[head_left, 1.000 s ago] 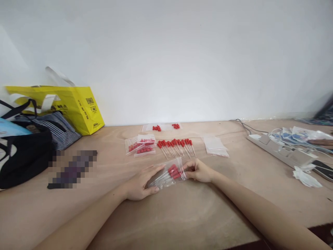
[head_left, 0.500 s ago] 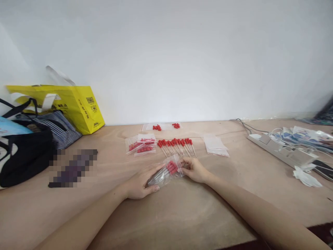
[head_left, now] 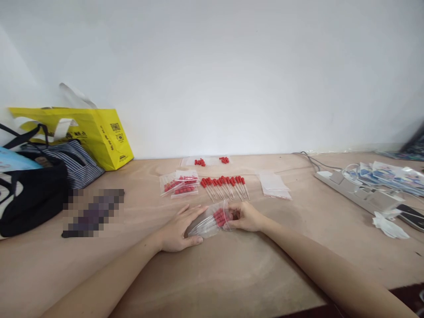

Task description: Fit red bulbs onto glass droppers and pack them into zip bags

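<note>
A small clear plastic bag (head_left: 212, 221) with red-capped thin sticks inside lies on the wooden table (head_left: 212, 274). My left hand (head_left: 179, 230) rests on its left end, thumb under the edge. My right hand (head_left: 244, 217) pinches its right end, by the red caps. Just beyond lies a row of loose red-capped sticks (head_left: 225, 185). To the left of that row are filled bags (head_left: 179, 183). A stack of empty clear bags (head_left: 274, 185) lies to the right.
A yellow bag (head_left: 89, 134), a striped bag (head_left: 71, 163) and a black bag (head_left: 31, 198) stand at the left. A dark blurred object (head_left: 94, 212) lies nearby. A power strip (head_left: 359, 192), cables, packets and a phone (head_left: 410, 214) sit at the right. More red pieces (head_left: 212, 161) lie by the wall.
The bag was tilted up half a second ago and now lies flatter on the table. My right hand has closed more tightly around its right end. Another person's hand at the far right is gone.
</note>
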A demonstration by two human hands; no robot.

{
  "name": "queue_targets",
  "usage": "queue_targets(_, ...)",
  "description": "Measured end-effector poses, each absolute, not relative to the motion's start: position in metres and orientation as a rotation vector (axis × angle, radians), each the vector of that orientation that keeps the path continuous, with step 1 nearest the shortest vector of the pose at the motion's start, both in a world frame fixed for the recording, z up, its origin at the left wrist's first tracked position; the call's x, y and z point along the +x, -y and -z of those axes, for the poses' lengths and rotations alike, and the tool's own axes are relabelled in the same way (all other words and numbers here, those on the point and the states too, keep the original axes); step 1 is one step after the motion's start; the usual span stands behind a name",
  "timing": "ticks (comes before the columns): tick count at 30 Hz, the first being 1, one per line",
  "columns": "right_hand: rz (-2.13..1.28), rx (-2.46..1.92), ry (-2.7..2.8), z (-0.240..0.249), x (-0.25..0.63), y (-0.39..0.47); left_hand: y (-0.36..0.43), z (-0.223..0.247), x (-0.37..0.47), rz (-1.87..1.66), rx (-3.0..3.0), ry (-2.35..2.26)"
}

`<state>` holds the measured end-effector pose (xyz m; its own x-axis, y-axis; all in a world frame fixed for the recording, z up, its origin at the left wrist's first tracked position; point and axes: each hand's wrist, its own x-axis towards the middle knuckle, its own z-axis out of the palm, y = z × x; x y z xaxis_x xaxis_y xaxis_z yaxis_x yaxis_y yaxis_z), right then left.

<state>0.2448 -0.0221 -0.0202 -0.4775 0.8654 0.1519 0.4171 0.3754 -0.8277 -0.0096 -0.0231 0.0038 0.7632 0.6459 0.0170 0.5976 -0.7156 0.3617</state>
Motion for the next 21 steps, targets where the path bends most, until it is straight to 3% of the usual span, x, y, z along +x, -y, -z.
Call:
queue_targets(7,-0.686,-1.057,2.123,0.017,0.247,0.024,0.022,-0.002,-0.011,-0.186,2.632,-0.957)
queue_targets(21,-0.594,-1.065,2.299,0.008,0.247,0.026,0.022,-0.005,-0.010,-0.096,2.638,-0.986)
